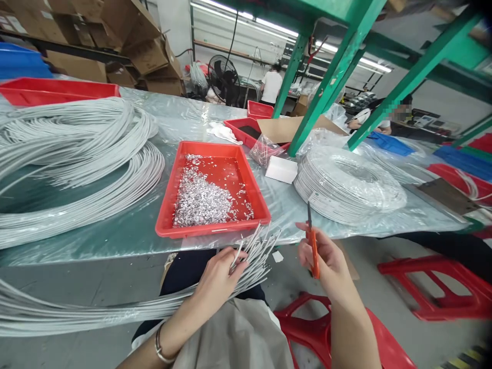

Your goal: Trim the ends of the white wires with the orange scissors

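Note:
My left hand (221, 274) is closed on a bundle of thin white cables (255, 261) at the table's front edge, over my lap. The cable ends fan out up and to the right, and the bundle runs off to the lower left. To the right, apart from the cables, my right hand (325, 256) holds orange-handled scissors (314, 251) with the dark tip pointing up. Just beyond my left hand lies a red tray (167, 215) with many small silvery pieces (203, 200) heaped in its left and front part.
Large coils of white cable (130, 189) cover the table's left side. A wrapped coil (349, 184) and a small white box (281, 169) lie at the right, near green posts (330, 77). Red stools (442, 287) stand below. Two people (271, 84) are farther back.

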Motion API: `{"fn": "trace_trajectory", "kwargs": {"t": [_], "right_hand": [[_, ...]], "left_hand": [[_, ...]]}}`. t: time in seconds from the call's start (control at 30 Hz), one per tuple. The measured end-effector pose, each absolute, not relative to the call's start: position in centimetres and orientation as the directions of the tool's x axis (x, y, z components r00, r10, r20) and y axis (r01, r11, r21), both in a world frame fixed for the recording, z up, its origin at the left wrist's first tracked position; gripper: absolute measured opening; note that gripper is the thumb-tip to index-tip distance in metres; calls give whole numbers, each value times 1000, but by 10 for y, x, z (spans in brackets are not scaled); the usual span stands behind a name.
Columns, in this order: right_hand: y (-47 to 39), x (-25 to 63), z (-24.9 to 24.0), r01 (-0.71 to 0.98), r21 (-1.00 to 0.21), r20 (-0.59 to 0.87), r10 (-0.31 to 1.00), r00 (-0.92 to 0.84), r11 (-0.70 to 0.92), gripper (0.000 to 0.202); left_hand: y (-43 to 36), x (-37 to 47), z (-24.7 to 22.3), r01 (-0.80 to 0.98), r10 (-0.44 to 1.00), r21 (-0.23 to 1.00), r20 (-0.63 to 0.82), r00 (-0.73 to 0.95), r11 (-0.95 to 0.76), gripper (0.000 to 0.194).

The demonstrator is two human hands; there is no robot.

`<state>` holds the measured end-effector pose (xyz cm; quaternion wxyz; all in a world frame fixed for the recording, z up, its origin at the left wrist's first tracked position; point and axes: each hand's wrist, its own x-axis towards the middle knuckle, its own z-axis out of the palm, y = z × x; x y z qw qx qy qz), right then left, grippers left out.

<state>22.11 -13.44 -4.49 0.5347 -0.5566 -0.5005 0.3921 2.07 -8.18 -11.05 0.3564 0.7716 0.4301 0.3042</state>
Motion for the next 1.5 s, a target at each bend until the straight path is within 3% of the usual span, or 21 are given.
{"fn": "trace_trajectory", "kwargs": {"t": [0.3, 0.53, 0.8, 1.03, 1.23, 1.37, 1.5], "right_hand": [[-155, 221, -60, 132, -990, 69, 990, 126, 52, 37], [-168, 199, -63, 435, -900, -67, 991, -114, -11, 49], [-166, 194, -51, 680, -721, -127, 938, -322, 136, 43], [-167, 196, -44, 720, -663, -105, 926, -362, 207, 38], [-161, 192, -32, 735, -626, -60, 924, -377, 259, 39], [-157, 189, -28, 752, -593, -60, 915, -400, 290, 35], [-154, 189, -24, 746, -580, -73, 892, -447, 326, 32]], "left_hand": [[-82, 42, -122, 471, 906, 799, 210, 367, -375, 13], [-91, 3, -84, 228, 879, 958, 47, 474, -174, 24], [-99, -8, -75, 202, 888, 971, 22, 459, -128, 24], [-100, -12, -74, 195, 877, 974, 4, 481, -112, 22], [-100, -8, -71, 23, 915, 1000, -4, 404, -5, 16], [-99, -8, -67, -41, 938, 992, -95, 333, 115, 18], [-98, -12, -66, -81, 921, 986, -104, 375, 145, 17]]}}
